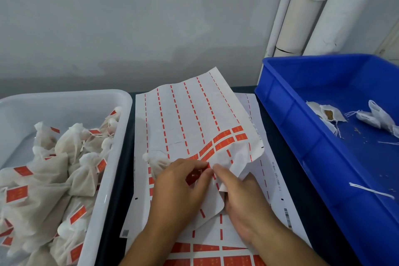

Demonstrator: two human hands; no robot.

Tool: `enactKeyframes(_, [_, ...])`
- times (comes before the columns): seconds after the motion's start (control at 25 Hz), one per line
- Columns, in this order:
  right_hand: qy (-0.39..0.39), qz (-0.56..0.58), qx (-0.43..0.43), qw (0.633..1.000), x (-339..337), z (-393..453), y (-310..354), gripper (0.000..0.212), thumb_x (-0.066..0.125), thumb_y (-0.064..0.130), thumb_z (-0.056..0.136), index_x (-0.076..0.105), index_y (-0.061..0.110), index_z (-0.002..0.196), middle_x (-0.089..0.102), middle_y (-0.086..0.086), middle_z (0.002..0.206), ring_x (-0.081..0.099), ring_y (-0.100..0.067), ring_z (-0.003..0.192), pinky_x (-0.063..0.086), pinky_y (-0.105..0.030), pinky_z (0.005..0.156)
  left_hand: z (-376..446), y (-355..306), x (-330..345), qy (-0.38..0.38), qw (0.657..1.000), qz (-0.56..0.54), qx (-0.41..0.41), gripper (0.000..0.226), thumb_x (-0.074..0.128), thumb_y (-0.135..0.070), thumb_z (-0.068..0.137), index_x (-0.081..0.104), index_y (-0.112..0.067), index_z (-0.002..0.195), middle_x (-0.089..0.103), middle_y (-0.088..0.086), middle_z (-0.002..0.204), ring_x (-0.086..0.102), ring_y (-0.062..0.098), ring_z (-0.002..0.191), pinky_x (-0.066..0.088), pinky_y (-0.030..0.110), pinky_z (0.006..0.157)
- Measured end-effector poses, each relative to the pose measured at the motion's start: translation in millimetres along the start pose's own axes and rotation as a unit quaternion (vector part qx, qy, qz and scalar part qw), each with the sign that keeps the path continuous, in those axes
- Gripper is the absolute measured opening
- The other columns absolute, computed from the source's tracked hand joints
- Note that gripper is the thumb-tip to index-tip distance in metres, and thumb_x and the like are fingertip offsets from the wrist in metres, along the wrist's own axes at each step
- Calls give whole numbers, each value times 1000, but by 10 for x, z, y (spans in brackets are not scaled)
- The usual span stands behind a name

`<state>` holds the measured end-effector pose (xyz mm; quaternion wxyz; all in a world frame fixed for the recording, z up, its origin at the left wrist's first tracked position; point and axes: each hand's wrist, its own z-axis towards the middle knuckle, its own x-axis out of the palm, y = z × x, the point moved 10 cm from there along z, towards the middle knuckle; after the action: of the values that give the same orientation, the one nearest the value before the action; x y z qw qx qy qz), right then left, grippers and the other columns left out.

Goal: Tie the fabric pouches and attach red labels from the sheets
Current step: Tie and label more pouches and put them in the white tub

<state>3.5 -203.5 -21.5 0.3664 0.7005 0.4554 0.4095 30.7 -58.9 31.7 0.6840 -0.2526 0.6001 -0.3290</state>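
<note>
Head view: small red paper label [195,176] pinched by left hand [183,188], lower centre; right hand [239,198] gripping curled white backing sheet [194,119] just right; tied white fabric pouch [156,161] just upper left.

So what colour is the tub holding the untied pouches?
Blue, clearest in the head view.

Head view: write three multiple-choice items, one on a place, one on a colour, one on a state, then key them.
1. Where do the labelled pouches lie?
A. white tray
B. blue bin
C. floor

2. What colour is the right-hand bin?
A. green
B. blue
C. grey

3. How does the top label sheet lie?
A. flat
B. rolled up
C. lifted and curled at its near end

Answers:
A: the labelled pouches fill the white tray.
B: the bin is blue.
C: the top label sheet curls up where the left hand and right hand grip it.
</note>
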Motion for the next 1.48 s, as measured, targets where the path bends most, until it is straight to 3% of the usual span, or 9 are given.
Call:
enactKeyframes(0.28, [-32, -59, -25, 997, -79, 6, 58, 26, 69, 40, 95, 68, 33, 121, 79, 10, 100, 77, -18, 91, 66, -42, 79, -2, -147, -74, -26, 994, 80, 64, 34, 61, -55, 88, 79, -34, 107, 73, -17, 105, 66, 4, 80, 48, 11, 78])
enactKeyframes(0.48, [-23, -83, -34, 996, -55, -20, 85, 29, 69, 42, 94, 66, 37, 123, 78, 11, 105, 76, -18, 94, 66, -36, 74, 24, -33, -58, -12, 999, 32, 14, 3, 69, -45, 92, 68, -46, 95, 64, -29, 97, 64, -4, 78, 46, 5, 73])
enactKeyframes(0.56, [-26, -91, -33, 995, -69, -23, 91, 29, 69, 44, 94, 64, 40, 122, 77, 14, 105, 75, -17, 92, 64, -27, 67, 34, -29, -80, -15, 1000, 22, 9, 9, 69, -44, 92, 62, -49, 92, 60, -34, 92, 64, -5, 78, 45, 4, 72])
enactKeyframes(0.76, [-29, -116, -18, 993, -93, -16, 101, 28, 68, 46, 94, 62, 42, 121, 77, 16, 103, 75, -16, 93, 64, -29, 73, 50, -15, -70, -7, 1000, 16, 5, 7, 68, -46, 92, 61, -46, 91, 56, -38, 90, 64, -6, 80, 44, 3, 70])
enactKeyframes(0.96, [-2, -201, -44, 979, -175, -44, 399, 44, 70, 71, 78, 59, 53, 117, 73, 32, 97, 75, -5, 88, 60, -20, 62, 78, 112, -86, -30, 999, -18, -33, 8, 64, -45, 95, 59, -39, 91, 63, -29, 96, 65, 0, 84, 52, 13, 76])
enactKeyframes(1.08, [-39, -208, -80, 974, -369, -29, 684, 45, 72, 55, 84, 55, 49, 125, 73, 25, 101, 74, -3, 87, 54, -15, 51, 86, 190, -58, -34, 997, -30, -63, 11, 62, -46, 96, 56, -37, 93, 63, -27, 99, 65, 4, 85, 51, 15, 76])
enactKeyframes(1.2, [-72, -257, -123, 956, -531, -20, 909, 60, 74, 39, 92, 39, 52, 139, 62, 21, 130, 69, -12, 106, 64, -32, 73, 88, 220, -39, -36, 996, -39, -76, 11, 60, -46, 97, 53, -38, 93, 61, -27, 100, 65, 5, 85, 46, 11, 71])
enactKeyframes(1.32, [-56, -376, -117, 917, -661, -20, 991, 84, 76, 42, 88, 21, 53, 151, 51, 17, 144, 62, -19, 123, 59, -53, 94, 87, 270, -50, -42, 993, -59, -89, 9, 57, -44, 98, 52, -37, 94, 61, -26, 101, 66, 4, 84, 43, 8, 65])
enactKeyframes(1.48, [-33, -536, -69, 841, -810, -59, 1025, 107, 78, 50, 84, 1, 52, 157, 44, 17, 150, 54, -19, 134, 54, -43, 94, 76, 253, -80, -47, 989, -97, -99, 23, 46, -58, 89, 51, -36, 97, 61, -27, 103, 68, 5, 85, 49, 10, 64])
